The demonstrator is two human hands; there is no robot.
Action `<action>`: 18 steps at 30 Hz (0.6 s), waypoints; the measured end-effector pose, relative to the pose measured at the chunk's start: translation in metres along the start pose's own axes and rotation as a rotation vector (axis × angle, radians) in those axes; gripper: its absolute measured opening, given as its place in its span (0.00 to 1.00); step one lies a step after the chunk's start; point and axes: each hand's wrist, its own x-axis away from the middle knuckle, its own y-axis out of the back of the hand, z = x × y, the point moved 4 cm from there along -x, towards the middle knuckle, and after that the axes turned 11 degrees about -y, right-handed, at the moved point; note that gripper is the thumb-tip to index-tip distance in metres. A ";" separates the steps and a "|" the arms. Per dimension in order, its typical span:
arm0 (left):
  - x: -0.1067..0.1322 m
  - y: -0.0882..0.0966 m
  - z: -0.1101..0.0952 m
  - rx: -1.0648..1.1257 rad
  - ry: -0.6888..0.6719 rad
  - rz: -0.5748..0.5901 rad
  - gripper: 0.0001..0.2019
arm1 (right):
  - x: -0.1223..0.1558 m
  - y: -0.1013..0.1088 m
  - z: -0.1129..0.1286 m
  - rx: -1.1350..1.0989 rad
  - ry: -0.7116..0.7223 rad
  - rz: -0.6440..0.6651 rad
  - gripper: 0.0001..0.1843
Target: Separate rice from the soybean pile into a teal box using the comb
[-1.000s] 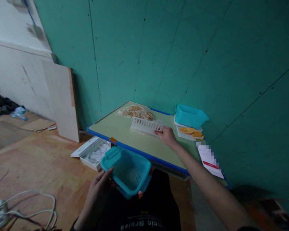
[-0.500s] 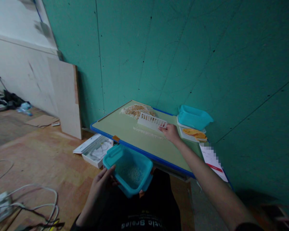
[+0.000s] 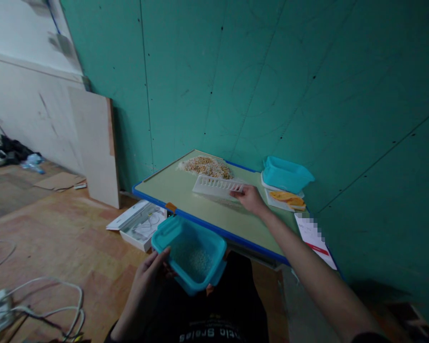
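In my right hand [image 3: 249, 197] is the right end of a white slotted plastic piece [image 3: 214, 187], which stands on edge over the table top [image 3: 186, 196]. Behind it, a heap of mixed white and yellow-brown grains [image 3: 205, 166] lies toward the far left corner. The strip of white grains in front is mostly covered by the slotted piece. My left hand [image 3: 153, 264] grips the left side of a turquoise plastic bin [image 3: 218, 247], thumb over the rim. This bin sits over my lap just below the table's front edge, with white grains [image 3: 198, 261] on its bottom.
A second turquoise bin [image 3: 288, 175] stands at the table's back right, beside an orange cloth [image 3: 288, 199] and a paper sheet [image 3: 312, 238]. An open white box [image 3: 139, 226] lies on the floor left of the table. Cables [image 3: 57, 290] trail at lower left.
My right hand has brought the slotted piece nearer to me and slightly left, tilting it over the strip of white grains. My left hand and the bin stay nearly still.
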 end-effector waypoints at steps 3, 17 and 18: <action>0.001 -0.001 0.003 0.028 0.007 0.029 0.18 | 0.019 0.028 -0.007 0.073 -0.061 -0.133 0.10; 0.013 -0.020 0.015 0.075 0.065 0.068 0.19 | 0.121 0.072 -0.052 0.490 -0.248 -0.327 0.17; 0.015 -0.021 0.014 0.065 0.061 0.075 0.20 | 0.125 0.070 -0.049 0.483 -0.232 -0.326 0.18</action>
